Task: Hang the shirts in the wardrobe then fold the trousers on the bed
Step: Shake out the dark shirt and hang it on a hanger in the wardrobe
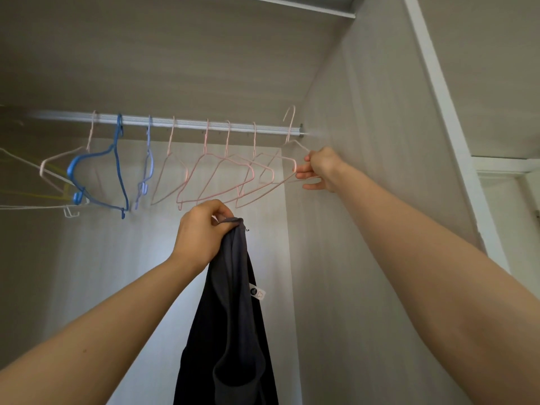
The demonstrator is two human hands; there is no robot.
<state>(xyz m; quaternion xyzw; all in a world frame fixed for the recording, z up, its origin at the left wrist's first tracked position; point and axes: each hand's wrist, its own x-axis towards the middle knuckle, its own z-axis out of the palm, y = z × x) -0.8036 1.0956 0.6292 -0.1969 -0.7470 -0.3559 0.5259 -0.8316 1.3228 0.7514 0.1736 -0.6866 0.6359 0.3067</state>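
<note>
I look up into an open wardrobe. My left hand (201,232) grips the top of a dark grey shirt (230,331), which hangs straight down with a white tag showing. My right hand (318,169) reaches up to the right end of the silver rail (187,123) and pinches the shoulder of a pink wire hanger (289,147). That hanger's hook stands lifted above the rail. Several other pink wire hangers (216,171) hang empty along the rail.
A blue plastic hanger (117,171), a pale blue one (147,165) and white and yellow ones (43,176) hang at the left. The wardrobe's side wall (365,141) stands close on the right, with a white door frame (444,112) beyond it.
</note>
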